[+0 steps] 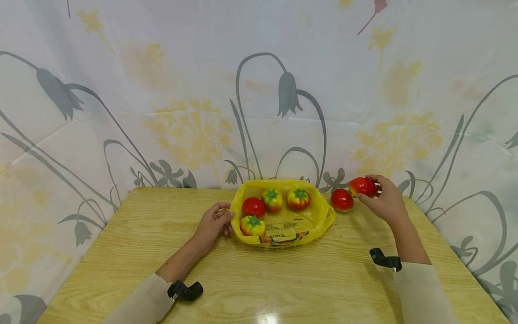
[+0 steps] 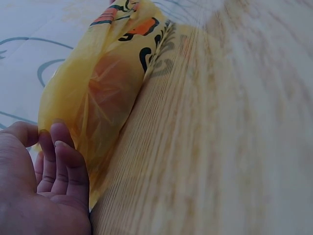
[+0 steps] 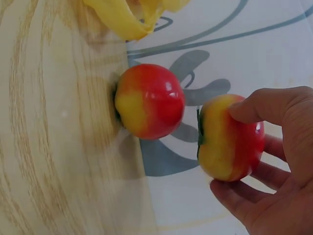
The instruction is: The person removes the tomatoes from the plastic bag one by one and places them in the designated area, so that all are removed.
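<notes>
A yellow plastic bag (image 1: pixel 319 229) lies with its mouth spread wide, and inside it sit several red-and-yellow tomatoes with green leafy tops, one a tomato (image 1: pixel 298 200) at the back. My left hand (image 1: pixel 212 222) pinches the bag's left rim between thumb and finger, also seen in the left wrist view, where the bag wall (image 2: pixel 105 93) shows a tomato dimly through it. Raised over the table's back right, my right hand (image 3: pixel 274 161) grips a glossy tomato (image 3: pixel 227 142) between thumb and fingers. Close beside that one, a second tomato (image 3: pixel 149 101) rests on the table, stem side down.
The wooden table (image 1: pixel 251 279) runs back to a pale cloth backdrop (image 1: pixel 259 135) printed with grey and yellow flowers. Dark wrist cameras, the left camera (image 1: pixel 185 291) and the right camera (image 1: pixel 385 260), sit at the sleeve cuffs.
</notes>
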`<state>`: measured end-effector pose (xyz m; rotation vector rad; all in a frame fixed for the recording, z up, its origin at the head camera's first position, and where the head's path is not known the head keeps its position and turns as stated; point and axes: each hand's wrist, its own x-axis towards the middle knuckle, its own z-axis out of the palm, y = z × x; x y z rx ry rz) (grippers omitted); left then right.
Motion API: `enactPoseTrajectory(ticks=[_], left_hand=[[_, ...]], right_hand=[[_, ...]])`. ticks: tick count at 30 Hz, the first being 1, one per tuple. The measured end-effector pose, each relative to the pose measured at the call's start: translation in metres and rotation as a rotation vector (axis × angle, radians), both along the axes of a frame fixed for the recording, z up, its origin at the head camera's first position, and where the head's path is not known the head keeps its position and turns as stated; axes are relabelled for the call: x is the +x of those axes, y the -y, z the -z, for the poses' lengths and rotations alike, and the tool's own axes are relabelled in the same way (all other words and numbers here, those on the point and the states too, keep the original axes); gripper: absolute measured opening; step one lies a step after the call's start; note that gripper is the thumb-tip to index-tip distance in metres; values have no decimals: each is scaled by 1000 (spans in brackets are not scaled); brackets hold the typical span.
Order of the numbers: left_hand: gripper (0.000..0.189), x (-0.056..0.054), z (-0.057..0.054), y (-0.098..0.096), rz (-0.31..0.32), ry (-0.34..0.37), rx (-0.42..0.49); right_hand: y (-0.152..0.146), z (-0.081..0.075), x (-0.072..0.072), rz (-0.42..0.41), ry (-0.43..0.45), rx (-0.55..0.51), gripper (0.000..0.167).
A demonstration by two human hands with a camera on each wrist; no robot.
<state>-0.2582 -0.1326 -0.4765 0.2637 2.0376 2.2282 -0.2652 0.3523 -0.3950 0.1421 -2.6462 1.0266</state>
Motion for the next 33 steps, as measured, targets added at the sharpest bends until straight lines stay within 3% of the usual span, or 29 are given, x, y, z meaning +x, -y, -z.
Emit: enactPoseTrajectory(ticks=[15, 33], left_hand=[[33, -1, 0, -1, -5, 10, -1], [33, -1, 2, 0, 1, 8, -7]], right_hand=[[-11, 13, -4, 29, -26, 8, 61], [-23, 31, -9, 60, 49, -1, 65]])
